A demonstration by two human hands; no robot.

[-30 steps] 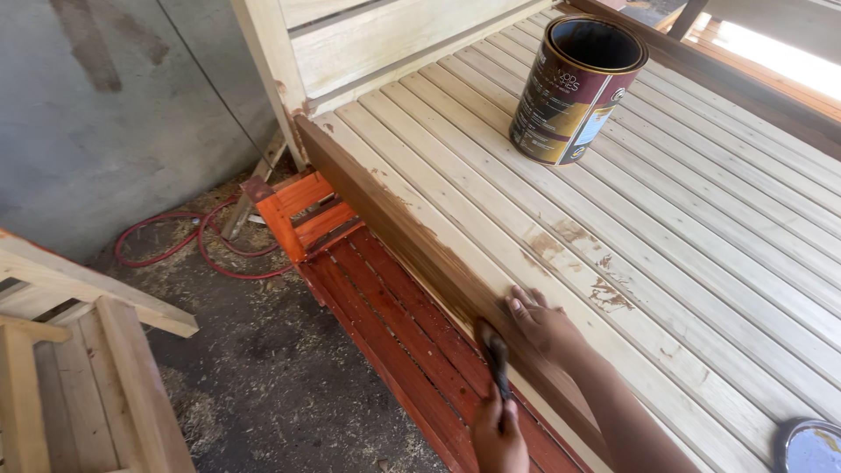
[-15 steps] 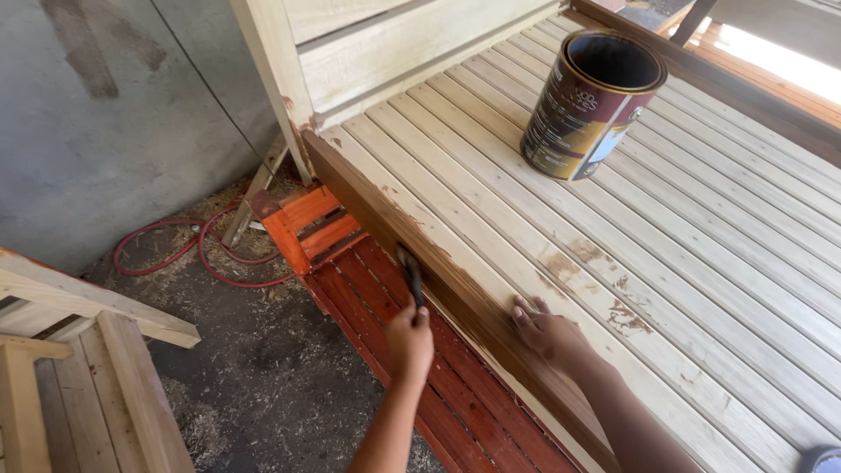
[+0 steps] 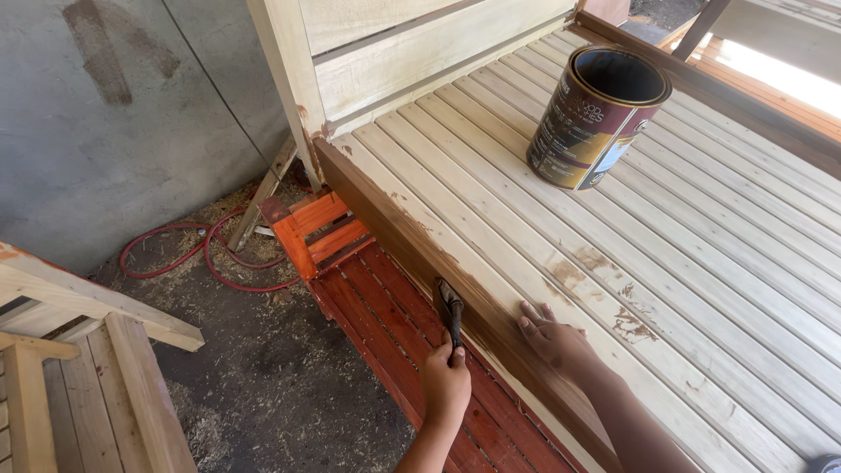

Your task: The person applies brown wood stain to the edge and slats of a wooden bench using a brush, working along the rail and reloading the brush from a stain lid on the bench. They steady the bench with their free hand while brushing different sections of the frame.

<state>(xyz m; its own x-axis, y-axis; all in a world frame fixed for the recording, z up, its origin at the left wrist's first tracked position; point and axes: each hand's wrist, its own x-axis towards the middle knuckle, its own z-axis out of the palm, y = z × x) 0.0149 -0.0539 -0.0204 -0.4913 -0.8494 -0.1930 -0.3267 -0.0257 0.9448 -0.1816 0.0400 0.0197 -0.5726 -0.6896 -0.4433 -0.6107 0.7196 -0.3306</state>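
Note:
My left hand [image 3: 447, 385] grips a dark paintbrush [image 3: 450, 308] by its handle. The bristles press against the side rail [image 3: 399, 235] of a pale wooden bed frame, which is stained brown along most of its length. My right hand [image 3: 550, 337] rests flat, fingers spread, on the edge of the bare slats [image 3: 701, 289], just right of the brush. An open can of wood stain [image 3: 596, 118] stands upright on the slats further back.
A red-orange stained wooden panel [image 3: 385, 307] lies on the floor below the rail. A red hose [image 3: 197, 254] coils on the sawdust-strewn ground beside a grey wall. Unfinished wooden frames [image 3: 79, 385] stand at the lower left. The headboard post [image 3: 280, 79] rises at the rail's far end.
The brush moved up along the side rail away from me, then came back a little. My right hand stayed on the slat edge. The view shifted slightly.

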